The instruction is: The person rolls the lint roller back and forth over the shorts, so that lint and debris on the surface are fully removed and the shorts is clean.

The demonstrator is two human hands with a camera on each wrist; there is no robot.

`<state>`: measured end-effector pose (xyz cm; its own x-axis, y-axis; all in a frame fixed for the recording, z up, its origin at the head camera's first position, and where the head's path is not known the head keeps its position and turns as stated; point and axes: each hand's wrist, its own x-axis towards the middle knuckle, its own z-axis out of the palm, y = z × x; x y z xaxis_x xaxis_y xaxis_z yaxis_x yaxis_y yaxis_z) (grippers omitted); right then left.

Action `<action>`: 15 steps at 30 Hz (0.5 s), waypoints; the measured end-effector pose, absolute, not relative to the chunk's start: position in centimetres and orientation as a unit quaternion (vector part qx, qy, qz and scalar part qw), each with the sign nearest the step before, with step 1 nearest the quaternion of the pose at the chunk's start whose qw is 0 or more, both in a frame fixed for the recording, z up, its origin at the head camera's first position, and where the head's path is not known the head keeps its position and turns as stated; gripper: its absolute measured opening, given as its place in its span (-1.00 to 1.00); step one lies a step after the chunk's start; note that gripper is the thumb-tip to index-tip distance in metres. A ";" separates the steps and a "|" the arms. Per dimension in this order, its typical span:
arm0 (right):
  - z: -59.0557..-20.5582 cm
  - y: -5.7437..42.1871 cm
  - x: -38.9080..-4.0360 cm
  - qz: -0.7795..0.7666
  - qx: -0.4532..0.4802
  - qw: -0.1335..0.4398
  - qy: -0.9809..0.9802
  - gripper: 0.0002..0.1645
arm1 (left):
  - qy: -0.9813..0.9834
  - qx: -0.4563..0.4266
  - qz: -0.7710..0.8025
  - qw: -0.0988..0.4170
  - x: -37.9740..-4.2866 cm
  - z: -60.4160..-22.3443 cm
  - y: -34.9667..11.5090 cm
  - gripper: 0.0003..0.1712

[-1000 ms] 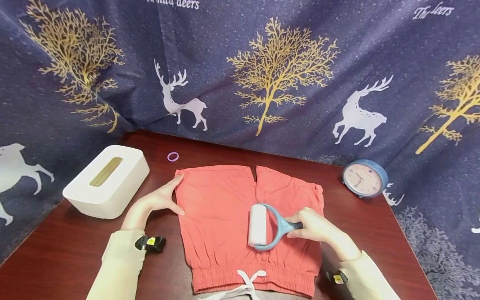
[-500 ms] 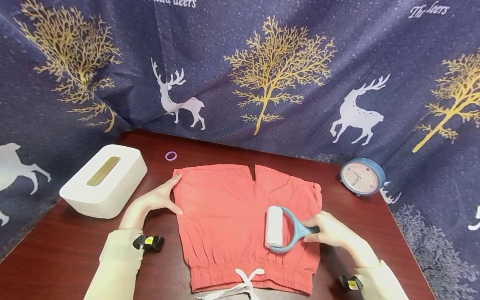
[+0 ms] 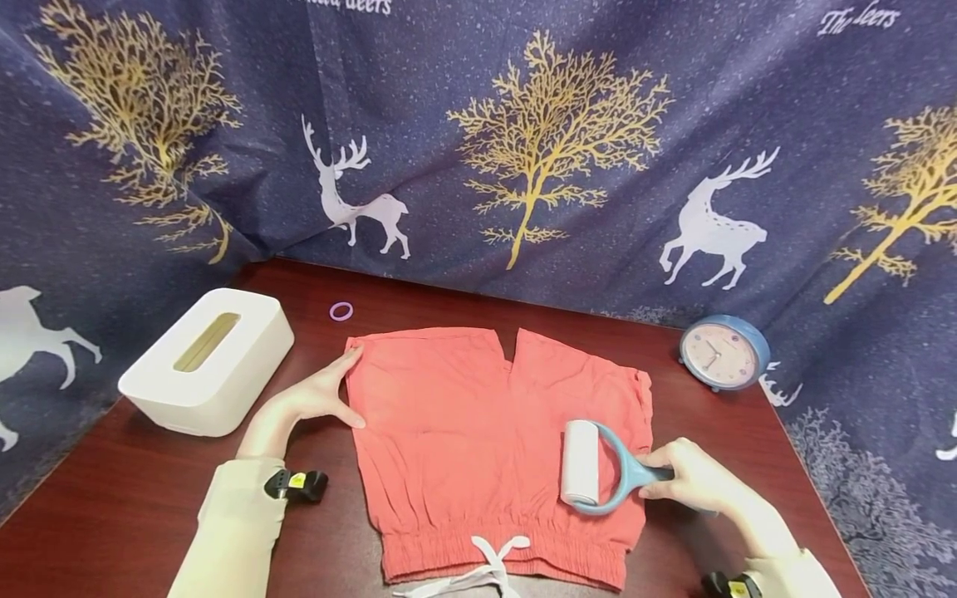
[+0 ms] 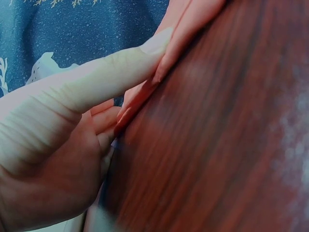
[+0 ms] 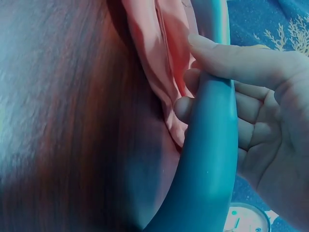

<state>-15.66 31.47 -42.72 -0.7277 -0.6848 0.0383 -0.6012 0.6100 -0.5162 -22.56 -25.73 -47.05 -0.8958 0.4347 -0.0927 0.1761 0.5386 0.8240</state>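
Observation:
Coral shorts (image 3: 441,415) lie spread on the table, with a gathered waistband and white drawstring (image 3: 489,569) toward me. My left hand (image 3: 321,394) rests on their left edge, thumb and fingers spread apart. In the left wrist view, its straight thumb (image 4: 120,72) touches the cloth's edge. My right hand (image 3: 695,475) grips the handle of a blue lint roller (image 3: 631,475), whose white cylinder lies over the right half of the shorts. Thumb and fingers wrap the blue handle (image 5: 207,145) in the right wrist view, past the cloth's right edge.
A white tissue box (image 3: 217,357) with a slot on top stands at the left. Behind the shorts lies a small purple ring (image 3: 341,311). The blue alarm clock (image 3: 723,353) is at the back right. A dark blue patterned cloth (image 3: 434,166) hangs along the table's back edge.
My right hand has moved the lint roller rightward across the shorts. Their right leg has shifted slightly right, widening the notch between the legs. My left hand stays at the left edge.

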 end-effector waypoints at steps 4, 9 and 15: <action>-42.5 32.0 -15.4 -0.252 -0.355 0.083 0.897 -0.73 | 0.865 0.177 0.447 0.145 -22.5 -47.0 -25.7 0.52; -42.4 32.7 -15.1 -0.249 -0.354 0.083 0.898 -0.66 | 0.865 0.178 0.446 0.146 -22.5 -47.0 -25.7 0.52; -42.3 33.7 -14.7 -0.250 -0.342 0.096 0.901 -0.70 | 0.867 0.176 0.443 0.146 -22.5 -47.0 -25.6 0.52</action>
